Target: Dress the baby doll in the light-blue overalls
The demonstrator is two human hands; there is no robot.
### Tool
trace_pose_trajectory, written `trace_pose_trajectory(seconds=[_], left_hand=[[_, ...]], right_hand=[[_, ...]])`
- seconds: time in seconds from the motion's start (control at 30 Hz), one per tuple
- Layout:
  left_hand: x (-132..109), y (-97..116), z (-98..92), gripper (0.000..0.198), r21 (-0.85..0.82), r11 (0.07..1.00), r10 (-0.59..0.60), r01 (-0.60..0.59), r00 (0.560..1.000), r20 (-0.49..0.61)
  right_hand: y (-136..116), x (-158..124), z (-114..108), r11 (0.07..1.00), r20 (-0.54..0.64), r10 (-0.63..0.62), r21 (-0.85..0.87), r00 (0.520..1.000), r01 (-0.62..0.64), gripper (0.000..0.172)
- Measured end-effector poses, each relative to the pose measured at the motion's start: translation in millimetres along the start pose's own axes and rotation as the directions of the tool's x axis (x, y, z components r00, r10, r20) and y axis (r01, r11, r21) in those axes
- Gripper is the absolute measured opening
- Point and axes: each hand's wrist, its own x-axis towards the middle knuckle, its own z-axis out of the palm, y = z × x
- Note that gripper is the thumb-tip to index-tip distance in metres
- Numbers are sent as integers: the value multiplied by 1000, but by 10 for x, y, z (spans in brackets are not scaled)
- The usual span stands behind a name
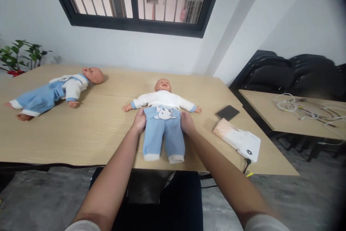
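A baby doll [163,85] lies face up on the table in front of me, arms spread to both sides, wearing a white long-sleeved top [158,98] with blue cuffs. Over its lower body lie light blue trousers [154,137] with white hems and a white animal face at the waist. My left hand [140,120] grips the trousers' left edge near the waist. On the opposite edge, my right hand [187,123] is closed at the same height. The doll's legs and feet are hidden, and both hands' fingertips are partly covered by cloth.
A second doll [56,94] in blue and white clothes lies at the left of the table [108,130]. To the right are a dark phone [227,112] and a white device [240,140] with a cable. Coiled cables [289,105] lie on another table, before stacked black chairs [270,72].
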Motion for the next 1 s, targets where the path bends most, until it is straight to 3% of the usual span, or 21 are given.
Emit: trace_pose_trajectory(seconds=[0.13,0.33,0.43,0.5,0.57,0.67,0.77,0.83,1.0], left_hand=[[-107,67,58,45,-37,999,-5,5,1000,2],[-429,177,-267,21,165,986,-18,-14,982,190],[-470,196,-344,7,418,885,143,-203,975,171],[-440,174,-332,4,557,754,278,-350,937,212],[-402,144,-298,4,601,655,359,-458,888,286],[-357,118,-248,4,553,655,376,-516,856,353],[-278,111,-206,3,549,713,285,-436,896,342],[-180,100,-189,4,622,712,222,-326,945,242],[132,36,-210,9,705,702,136,-100,991,4]], right_hand=[[-42,-49,-7,990,7,-46,132,999,45,25],[-45,-409,-315,930,77,-146,349,986,110,32],[-50,-500,-373,952,133,-189,269,973,148,29],[-42,-501,-350,969,163,-200,177,966,171,27],[-13,-476,-312,985,162,-162,81,973,150,27],[50,-425,-272,987,106,-150,-45,983,155,25],[86,-353,-245,962,90,-255,-82,963,262,23],[70,-286,-224,954,106,-257,-130,960,270,23],[-48,-86,-158,921,61,-32,-385,998,53,14]])
